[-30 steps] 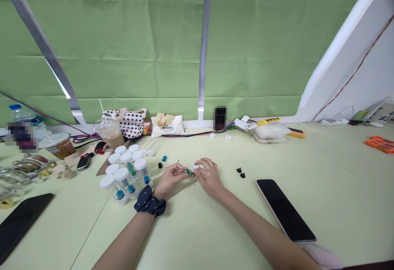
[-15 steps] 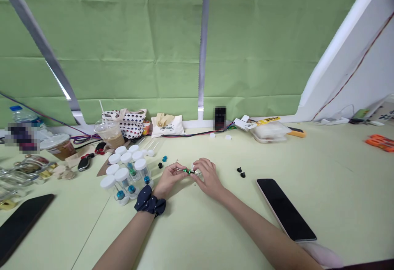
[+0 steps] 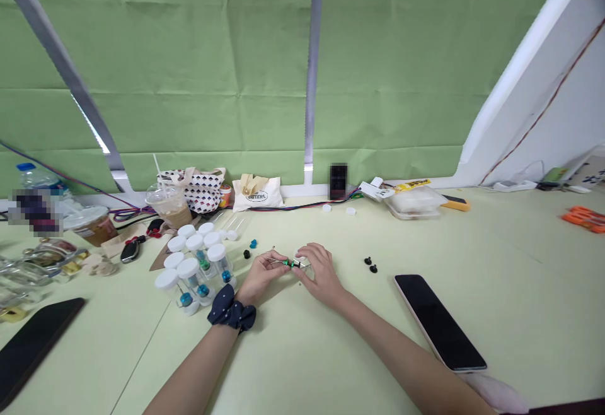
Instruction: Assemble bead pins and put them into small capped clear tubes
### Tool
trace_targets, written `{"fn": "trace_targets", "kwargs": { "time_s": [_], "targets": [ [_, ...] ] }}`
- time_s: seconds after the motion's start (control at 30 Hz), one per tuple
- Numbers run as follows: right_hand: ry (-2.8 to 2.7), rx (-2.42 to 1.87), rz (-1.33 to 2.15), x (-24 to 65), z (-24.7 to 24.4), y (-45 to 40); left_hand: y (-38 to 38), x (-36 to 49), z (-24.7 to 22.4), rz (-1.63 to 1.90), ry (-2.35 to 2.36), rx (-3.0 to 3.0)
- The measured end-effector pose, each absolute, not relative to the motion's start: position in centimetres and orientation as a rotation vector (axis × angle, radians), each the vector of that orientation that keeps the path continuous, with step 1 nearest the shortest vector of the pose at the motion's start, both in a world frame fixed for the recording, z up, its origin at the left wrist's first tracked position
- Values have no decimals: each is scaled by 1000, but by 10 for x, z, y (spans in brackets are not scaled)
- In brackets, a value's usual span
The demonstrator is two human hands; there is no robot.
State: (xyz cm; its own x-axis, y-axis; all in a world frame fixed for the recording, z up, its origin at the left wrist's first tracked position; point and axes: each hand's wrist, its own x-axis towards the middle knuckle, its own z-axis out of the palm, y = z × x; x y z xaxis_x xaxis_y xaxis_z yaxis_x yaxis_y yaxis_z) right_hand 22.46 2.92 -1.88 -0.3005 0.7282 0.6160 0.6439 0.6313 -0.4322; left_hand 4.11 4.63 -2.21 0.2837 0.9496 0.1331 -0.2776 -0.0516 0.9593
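Observation:
My left hand [image 3: 262, 274] pinches a thin metal rod with green and black pieces [image 3: 290, 263] on it, held level just above the table. My right hand [image 3: 322, 274] is closed at the other end of the same rod, thumb near the black piece. Something whitish and round [image 3: 299, 254] shows behind my right fingers; I cannot tell whether they touch it. Left of my hands stand several clear vials [image 3: 218, 263] with white caps and blue or green pieces inside. A blue piece [image 3: 253, 243] and a black piece [image 3: 246, 254] lie beyond my left hand.
Two black pieces [image 3: 371, 265] and a phone [image 3: 439, 320] lie to the right. Another dark phone [image 3: 40, 345] is at the left edge. Drink cups [image 3: 170, 204], a white pouch [image 3: 258, 194] and a plastic container [image 3: 416, 204] line the back. Orange scissors [image 3: 586, 218] are far right.
Both hands stay almost in place around the rod. The whole view has shifted very slightly; nothing has been let go.

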Motion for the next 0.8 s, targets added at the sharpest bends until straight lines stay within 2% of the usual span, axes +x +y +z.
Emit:
{"fn": "trace_targets", "kwargs": {
  "time_s": [0.8],
  "targets": [
    [-2031, -1103, 106, 227, -24, 34, 47, 41, -25, 1166, 739, 1210]
  ]
}}
